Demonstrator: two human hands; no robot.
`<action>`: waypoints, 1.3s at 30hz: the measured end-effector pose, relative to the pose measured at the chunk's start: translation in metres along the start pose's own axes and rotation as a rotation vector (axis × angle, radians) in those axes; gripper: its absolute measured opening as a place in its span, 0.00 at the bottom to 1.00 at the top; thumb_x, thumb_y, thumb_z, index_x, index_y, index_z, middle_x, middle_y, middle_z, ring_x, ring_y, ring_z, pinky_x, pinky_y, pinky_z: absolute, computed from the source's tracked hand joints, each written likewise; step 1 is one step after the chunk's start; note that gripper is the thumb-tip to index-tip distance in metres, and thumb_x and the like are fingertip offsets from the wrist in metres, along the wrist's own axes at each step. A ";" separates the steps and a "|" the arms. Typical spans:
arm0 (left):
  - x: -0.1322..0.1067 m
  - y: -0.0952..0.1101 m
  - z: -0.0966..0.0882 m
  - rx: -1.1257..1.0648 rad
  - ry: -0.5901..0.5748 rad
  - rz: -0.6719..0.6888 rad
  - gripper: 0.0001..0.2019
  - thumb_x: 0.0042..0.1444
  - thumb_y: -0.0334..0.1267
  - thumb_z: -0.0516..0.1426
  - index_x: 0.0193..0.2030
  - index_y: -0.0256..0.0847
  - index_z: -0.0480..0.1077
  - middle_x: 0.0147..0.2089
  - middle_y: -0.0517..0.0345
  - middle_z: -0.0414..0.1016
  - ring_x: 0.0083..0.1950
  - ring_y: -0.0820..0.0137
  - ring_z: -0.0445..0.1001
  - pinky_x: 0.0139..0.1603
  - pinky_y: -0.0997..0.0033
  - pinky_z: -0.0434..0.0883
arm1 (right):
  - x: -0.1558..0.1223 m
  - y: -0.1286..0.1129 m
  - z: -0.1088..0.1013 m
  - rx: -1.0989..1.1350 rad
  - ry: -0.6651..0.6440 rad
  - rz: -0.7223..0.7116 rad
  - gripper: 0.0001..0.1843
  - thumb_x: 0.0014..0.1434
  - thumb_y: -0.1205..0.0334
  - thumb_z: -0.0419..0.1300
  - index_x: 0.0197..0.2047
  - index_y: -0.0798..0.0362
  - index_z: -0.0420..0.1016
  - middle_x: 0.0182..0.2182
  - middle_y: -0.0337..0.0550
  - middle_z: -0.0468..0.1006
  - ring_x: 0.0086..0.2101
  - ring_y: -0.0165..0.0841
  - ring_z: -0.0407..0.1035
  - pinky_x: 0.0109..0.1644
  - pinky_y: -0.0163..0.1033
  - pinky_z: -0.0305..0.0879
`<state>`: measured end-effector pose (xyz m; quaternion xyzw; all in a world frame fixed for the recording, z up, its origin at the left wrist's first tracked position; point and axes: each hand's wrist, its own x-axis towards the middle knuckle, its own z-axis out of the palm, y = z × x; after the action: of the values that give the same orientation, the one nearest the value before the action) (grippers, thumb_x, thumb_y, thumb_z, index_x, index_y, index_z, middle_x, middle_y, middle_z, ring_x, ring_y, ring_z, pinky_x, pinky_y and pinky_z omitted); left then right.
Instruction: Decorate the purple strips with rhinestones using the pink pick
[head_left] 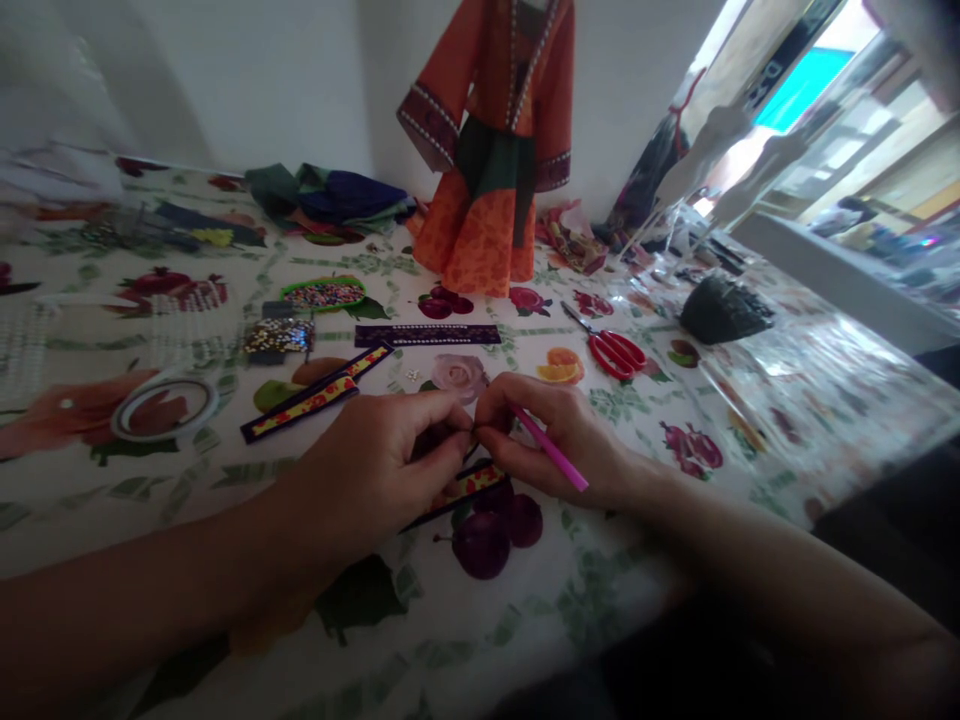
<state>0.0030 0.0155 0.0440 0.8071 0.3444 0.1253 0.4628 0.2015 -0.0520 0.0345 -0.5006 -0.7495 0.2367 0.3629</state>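
Both forearms come in from the near edge and meet at mid-table. Left hand (375, 460) is curled, thumb and forefinger pressed tip to tip on something too small and dark to make out. Right hand (555, 440) touches it fingertip to fingertip and pinches a pink stick (551, 450), whose free end slants near and right.

Just under both hands a purple strip (469, 487) with yellow-red trim lies on the fruit-print cloth (450, 620). Beyond the fingertips sits a pale rose (459, 375). Left of it lies a second strip (319, 395), and further left a tape roll (165, 405). Beyond the rose is a dotted purple band (427, 335), with red scissors (615, 352) to its right. At the far wall stands an orange robe (487, 150), with folded fabric (330, 200) to its left.
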 end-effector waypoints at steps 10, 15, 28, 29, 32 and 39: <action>-0.001 0.000 0.003 -0.115 0.009 -0.044 0.10 0.63 0.44 0.56 0.35 0.44 0.75 0.24 0.64 0.77 0.26 0.70 0.76 0.26 0.76 0.65 | -0.001 0.001 0.000 0.038 -0.006 0.058 0.05 0.60 0.71 0.62 0.38 0.52 0.73 0.30 0.35 0.75 0.30 0.28 0.68 0.36 0.35 0.65; 0.001 -0.004 0.002 -0.137 -0.014 -0.034 0.08 0.63 0.43 0.57 0.35 0.44 0.75 0.23 0.64 0.77 0.24 0.71 0.75 0.23 0.77 0.64 | 0.000 0.000 0.000 0.009 -0.014 0.042 0.04 0.62 0.68 0.62 0.36 0.51 0.70 0.30 0.36 0.74 0.29 0.28 0.66 0.35 0.36 0.64; 0.000 -0.002 0.004 -0.217 -0.015 -0.094 0.08 0.61 0.44 0.58 0.35 0.44 0.75 0.23 0.63 0.77 0.24 0.70 0.76 0.23 0.77 0.68 | 0.000 0.004 -0.001 0.043 -0.019 0.064 0.05 0.61 0.71 0.61 0.37 0.52 0.71 0.30 0.35 0.73 0.30 0.28 0.66 0.35 0.34 0.64; 0.000 -0.002 0.004 -0.221 -0.019 -0.098 0.08 0.61 0.44 0.58 0.35 0.44 0.75 0.23 0.63 0.77 0.24 0.70 0.76 0.23 0.77 0.68 | -0.001 0.005 -0.001 0.045 -0.020 0.066 0.05 0.61 0.71 0.61 0.37 0.52 0.71 0.30 0.35 0.73 0.30 0.28 0.66 0.35 0.34 0.64; 0.000 -0.002 0.003 -0.205 -0.023 -0.087 0.09 0.62 0.45 0.57 0.36 0.44 0.75 0.24 0.63 0.77 0.26 0.69 0.77 0.25 0.77 0.69 | -0.001 0.005 0.000 0.047 -0.023 0.067 0.05 0.62 0.71 0.61 0.38 0.52 0.72 0.30 0.35 0.74 0.30 0.28 0.66 0.35 0.34 0.64; 0.000 -0.002 0.002 -0.078 -0.002 -0.030 0.10 0.63 0.43 0.56 0.35 0.44 0.75 0.23 0.65 0.77 0.25 0.71 0.75 0.26 0.76 0.65 | 0.001 0.001 -0.002 0.031 -0.039 0.064 0.04 0.61 0.70 0.61 0.36 0.52 0.70 0.30 0.35 0.73 0.30 0.28 0.66 0.35 0.35 0.63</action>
<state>0.0035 0.0150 0.0412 0.7834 0.3508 0.1309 0.4961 0.2033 -0.0502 0.0351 -0.5139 -0.7364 0.2695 0.3478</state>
